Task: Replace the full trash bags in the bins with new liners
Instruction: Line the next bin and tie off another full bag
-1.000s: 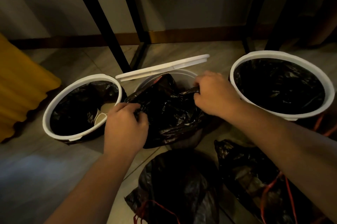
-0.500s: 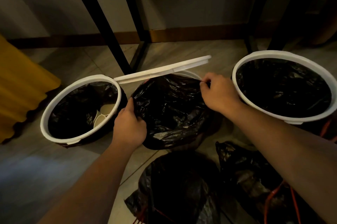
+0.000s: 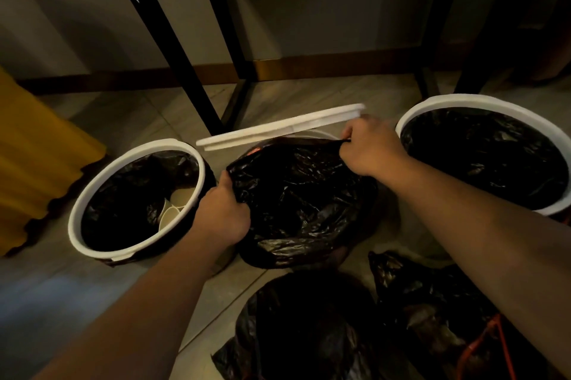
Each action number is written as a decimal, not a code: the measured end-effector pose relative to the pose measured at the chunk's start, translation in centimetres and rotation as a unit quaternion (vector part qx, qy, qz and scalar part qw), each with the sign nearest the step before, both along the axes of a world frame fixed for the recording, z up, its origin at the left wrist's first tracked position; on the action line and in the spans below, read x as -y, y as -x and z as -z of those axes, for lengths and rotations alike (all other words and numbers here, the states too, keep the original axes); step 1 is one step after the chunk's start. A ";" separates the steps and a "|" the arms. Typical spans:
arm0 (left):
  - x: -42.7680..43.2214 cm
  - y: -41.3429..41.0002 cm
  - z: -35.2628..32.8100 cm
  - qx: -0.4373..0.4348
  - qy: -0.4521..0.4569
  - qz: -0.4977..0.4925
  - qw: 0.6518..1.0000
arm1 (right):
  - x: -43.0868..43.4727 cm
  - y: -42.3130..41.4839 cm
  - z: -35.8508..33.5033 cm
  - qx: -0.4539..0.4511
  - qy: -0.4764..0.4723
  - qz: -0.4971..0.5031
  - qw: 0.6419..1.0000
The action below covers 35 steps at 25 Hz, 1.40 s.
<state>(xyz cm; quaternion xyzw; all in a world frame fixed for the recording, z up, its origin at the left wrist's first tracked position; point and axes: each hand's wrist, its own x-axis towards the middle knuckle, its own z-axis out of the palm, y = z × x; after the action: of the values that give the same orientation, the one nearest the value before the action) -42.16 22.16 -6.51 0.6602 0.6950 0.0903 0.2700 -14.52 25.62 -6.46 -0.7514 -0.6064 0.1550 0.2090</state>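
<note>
Three bins stand in a row on the floor. Over the mouth of the middle bin [image 3: 321,133] a black liner [image 3: 296,194] is spread wide. My left hand [image 3: 222,216] grips its left edge and my right hand [image 3: 370,144] pinches its far right edge. A white rim ring [image 3: 278,129] stands tilted at the back of that bin. The left bin [image 3: 92,203] has a black liner with paper cups [image 3: 176,203] inside. The right bin [image 3: 448,101] is lined in black under its white ring.
Two filled black trash bags lie on the floor in front, one at centre [image 3: 302,333] and one at the right with red drawstrings [image 3: 448,318]. Black metal table legs [image 3: 173,39] rise behind the bins. A yellow corrugated object [image 3: 34,157] lies at the left.
My hands moved apart and stretched the bunched liner open across the middle bin. The right hand went to the far right rim, the left to the left rim.
</note>
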 end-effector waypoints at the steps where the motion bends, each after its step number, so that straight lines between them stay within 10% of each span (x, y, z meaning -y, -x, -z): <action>1: 0.0 -0.1 -0.3 -0.027 -0.014 0.009 1.000 | -0.5 0.0 -0.1 -0.006 0.010 0.003 1.000; 6: -2.2 -2.5 -2.0 -0.103 -0.203 0.107 0.968 | -2.1 0.0 1.0 -0.107 0.020 -0.012 0.994; 20: -10.1 -2.4 0.4 -0.090 -0.234 0.109 0.962 | -7.1 -0.5 1.2 -0.091 -0.021 -0.137 0.986; 35: -14.7 -2.5 1.8 0.219 0.070 -0.090 0.969 | -10.8 -0.3 1.6 -0.370 0.184 0.052 0.909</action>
<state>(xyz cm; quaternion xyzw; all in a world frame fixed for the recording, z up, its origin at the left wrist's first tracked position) -39.64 36.90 -8.33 0.5381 0.6805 0.2074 0.4521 -14.25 36.38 -8.07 -0.6955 -0.4067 0.5198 0.2841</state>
